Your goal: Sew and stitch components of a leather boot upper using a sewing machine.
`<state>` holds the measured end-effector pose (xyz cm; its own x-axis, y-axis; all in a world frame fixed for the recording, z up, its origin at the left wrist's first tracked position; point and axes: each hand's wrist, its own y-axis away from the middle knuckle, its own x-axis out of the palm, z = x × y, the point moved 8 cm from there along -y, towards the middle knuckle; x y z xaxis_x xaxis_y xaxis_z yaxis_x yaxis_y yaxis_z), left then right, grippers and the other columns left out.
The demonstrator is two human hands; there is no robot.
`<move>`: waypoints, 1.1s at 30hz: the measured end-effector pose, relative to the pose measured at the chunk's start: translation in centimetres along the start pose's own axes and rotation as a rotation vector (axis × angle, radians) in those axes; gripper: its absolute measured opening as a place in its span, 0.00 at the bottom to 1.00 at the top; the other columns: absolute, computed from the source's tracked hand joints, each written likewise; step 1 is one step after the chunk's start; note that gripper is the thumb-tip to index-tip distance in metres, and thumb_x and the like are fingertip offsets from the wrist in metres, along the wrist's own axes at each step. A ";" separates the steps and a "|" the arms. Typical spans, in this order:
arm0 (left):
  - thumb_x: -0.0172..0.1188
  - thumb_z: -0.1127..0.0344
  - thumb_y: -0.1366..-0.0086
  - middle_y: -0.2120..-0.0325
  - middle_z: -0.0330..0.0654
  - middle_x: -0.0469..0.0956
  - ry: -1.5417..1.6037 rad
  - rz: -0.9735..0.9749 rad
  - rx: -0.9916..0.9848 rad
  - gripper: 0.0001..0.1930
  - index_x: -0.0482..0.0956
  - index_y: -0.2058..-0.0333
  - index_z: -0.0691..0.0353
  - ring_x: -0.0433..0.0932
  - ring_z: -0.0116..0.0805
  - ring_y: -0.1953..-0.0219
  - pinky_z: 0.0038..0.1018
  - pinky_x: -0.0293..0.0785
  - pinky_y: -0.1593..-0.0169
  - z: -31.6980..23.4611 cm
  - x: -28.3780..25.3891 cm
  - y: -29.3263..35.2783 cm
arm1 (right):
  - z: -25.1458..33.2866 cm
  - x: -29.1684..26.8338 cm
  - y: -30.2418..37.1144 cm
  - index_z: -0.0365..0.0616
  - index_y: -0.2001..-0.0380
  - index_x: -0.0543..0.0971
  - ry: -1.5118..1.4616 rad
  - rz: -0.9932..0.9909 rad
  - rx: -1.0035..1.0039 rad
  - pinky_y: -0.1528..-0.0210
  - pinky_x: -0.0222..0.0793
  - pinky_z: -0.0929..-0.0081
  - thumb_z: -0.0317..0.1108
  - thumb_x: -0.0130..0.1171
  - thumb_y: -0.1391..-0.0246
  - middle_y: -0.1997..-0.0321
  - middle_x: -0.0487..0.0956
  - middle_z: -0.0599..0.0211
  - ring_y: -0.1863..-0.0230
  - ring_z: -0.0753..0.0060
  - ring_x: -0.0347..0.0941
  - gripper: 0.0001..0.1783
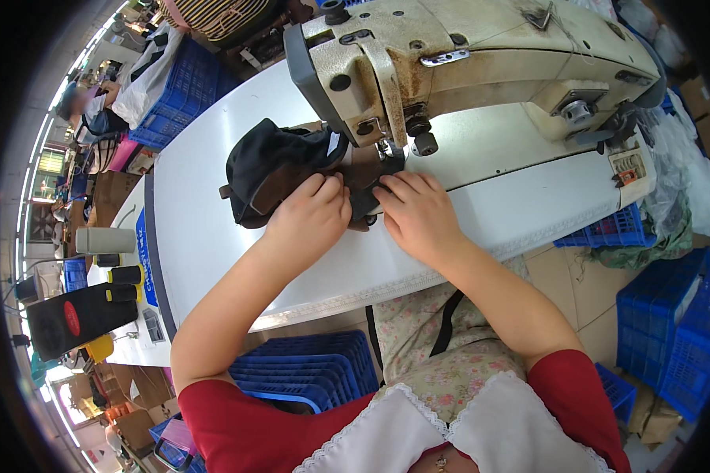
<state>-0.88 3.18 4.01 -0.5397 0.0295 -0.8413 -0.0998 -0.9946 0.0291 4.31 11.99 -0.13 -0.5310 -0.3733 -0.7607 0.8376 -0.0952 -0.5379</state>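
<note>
A black and brown sewn fabric piece (272,162), bulging like a pouch or cap, lies on the white table left of the sewing machine's needle. It has a small white label; its exact kind I cannot tell. My left hand (314,206) is closed on its brown part, fingers bent and thumb side toward the needle. My right hand (420,214) grips the dark edge of the same piece just in front of the presser foot (388,150), with its fingers bent together. The edge runs under the foot. Some fingertips are hidden in the fabric.
The cream sewing machine (473,63) spans the far side of the white table (213,260). Blue crates (308,366) stand beneath the near edge, with more blue crates (663,315) at the right. Thread cones (125,275) stand at the left. Another person (95,110) sits far left.
</note>
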 end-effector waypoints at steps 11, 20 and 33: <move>0.56 0.66 0.47 0.59 0.46 0.80 0.068 0.217 0.025 0.15 0.79 0.62 0.68 0.73 0.35 0.53 0.24 0.67 0.50 -1.1 0.8 -1.1 | -0.5 -0.2 0.0 0.43 0.61 0.80 0.022 -0.039 0.062 0.41 0.60 0.57 0.31 0.60 0.57 0.52 0.79 0.63 0.48 0.63 0.71 0.15; 0.57 0.66 0.47 0.61 0.47 0.80 0.075 0.205 -0.005 0.15 0.79 0.62 0.68 0.75 0.36 0.54 0.25 0.67 0.50 -1.5 0.6 -1.8 | -0.9 -0.1 0.2 0.41 0.59 0.79 0.043 -0.069 0.068 0.38 0.56 0.55 0.33 0.60 0.57 0.52 0.79 0.60 0.45 0.61 0.71 0.18; 0.56 0.66 0.49 0.65 0.49 0.81 0.052 0.125 -0.020 0.15 0.79 0.65 0.69 0.78 0.38 0.60 0.27 0.71 0.54 -2.4 0.1 -2.9 | -1.5 -0.2 0.2 0.43 0.57 0.80 -0.005 -0.058 0.066 0.41 0.59 0.58 0.30 0.60 0.56 0.53 0.78 0.65 0.47 0.62 0.71 0.19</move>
<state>1.39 5.81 2.57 -0.5025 -0.0996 -0.8588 -0.0174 -0.9920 0.1252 4.41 13.42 -0.65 -0.5786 -0.3695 -0.7271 0.8120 -0.1772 -0.5561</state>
